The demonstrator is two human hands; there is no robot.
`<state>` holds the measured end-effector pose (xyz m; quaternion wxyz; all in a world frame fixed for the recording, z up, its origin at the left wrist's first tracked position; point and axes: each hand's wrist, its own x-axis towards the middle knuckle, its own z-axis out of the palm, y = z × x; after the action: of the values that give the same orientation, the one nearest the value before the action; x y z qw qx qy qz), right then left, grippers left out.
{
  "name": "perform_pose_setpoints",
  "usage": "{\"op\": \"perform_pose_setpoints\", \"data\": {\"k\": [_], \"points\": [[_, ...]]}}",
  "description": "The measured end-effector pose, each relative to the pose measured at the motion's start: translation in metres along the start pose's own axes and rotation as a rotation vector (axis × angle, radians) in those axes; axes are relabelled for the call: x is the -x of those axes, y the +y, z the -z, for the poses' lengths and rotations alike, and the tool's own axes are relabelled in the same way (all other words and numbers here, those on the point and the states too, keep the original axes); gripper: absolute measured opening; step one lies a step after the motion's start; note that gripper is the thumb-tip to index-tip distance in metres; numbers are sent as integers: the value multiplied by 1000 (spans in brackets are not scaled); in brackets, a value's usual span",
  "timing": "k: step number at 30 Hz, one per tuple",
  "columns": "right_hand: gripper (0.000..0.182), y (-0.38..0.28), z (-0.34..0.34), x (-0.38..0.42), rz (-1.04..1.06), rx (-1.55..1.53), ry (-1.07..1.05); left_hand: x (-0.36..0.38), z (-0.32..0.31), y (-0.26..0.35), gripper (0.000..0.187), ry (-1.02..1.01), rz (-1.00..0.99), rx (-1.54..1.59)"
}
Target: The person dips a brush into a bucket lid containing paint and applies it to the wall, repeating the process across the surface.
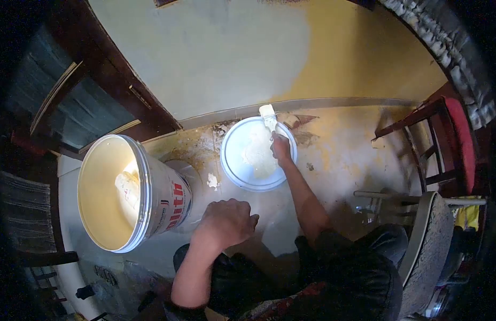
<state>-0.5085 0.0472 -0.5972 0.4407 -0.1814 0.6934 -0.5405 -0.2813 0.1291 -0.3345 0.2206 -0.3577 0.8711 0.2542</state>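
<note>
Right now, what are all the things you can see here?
bucket: one, white with red lettering, tipped toward the camera at left, pale paint inside
lid: one, white, flat on the floor by the wall, paint on it
brush: one, pale with paint, over the lid's far edge
chair: one, dark wood with red seat, right
wall: partly white, partly yellow
right hand: grips the brush
left hand: closed, holding nothing visible, beside the bucket

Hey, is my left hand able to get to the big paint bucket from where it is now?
Probably yes. The left hand hangs loosely closed and empty just beside the tilted paint bucket, with only bare floor between them. The right hand is busy with the brush over the lid.
</note>
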Motion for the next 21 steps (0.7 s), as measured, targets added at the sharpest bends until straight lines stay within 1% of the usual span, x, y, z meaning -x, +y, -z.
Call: {"op": "perform_pose_setpoints", "data": {"k": [2,4,5,7,8,10,11,13,14,15,17,19,20,21], "points": [[29,-9,-9,-3,18,1,26,-1,1,3,37,-10,5,9],[29,-30,-16,-8,223,47,84,-1,1,4,37,-23,9,23],[29,-48,-18,-5,222,51,84,-1,1,4,36,-15,9,29],[28,-89,-21,12,369,-43,135,-2,3,2,36,-7,13,39],[28,-99,-19,22,361,-36,131,-1,3,2,36,-12,16,45],[35,-111,-16,34,470,-114,58,-2,2,0,36,-15,17,51],[35,-106,-18,31,471,-115,56,-2,0,-1,35,21,0,45],[32,-73,-24,8,632,8,147,-1,0,-2,35,62,-15,38],[32,-41,-24,-12,634,8,147,-1,0,-1,35,44,-17,30],[32,-1,-21,-36,520,111,208,-1,1,0,35,26,-20,22],[32,12,-17,-37,414,203,269,-1,3,0,35,6,-14,25],[31,-7,-11,-5,72,111,125,0,3,-1,36,-20,-4,37],[31,-17,-11,2,72,113,128,0,3,-1,35,-18,0,34],[30,-26,-14,5,72,43,106,-1,1,-1,35,-18,3,32]]}}
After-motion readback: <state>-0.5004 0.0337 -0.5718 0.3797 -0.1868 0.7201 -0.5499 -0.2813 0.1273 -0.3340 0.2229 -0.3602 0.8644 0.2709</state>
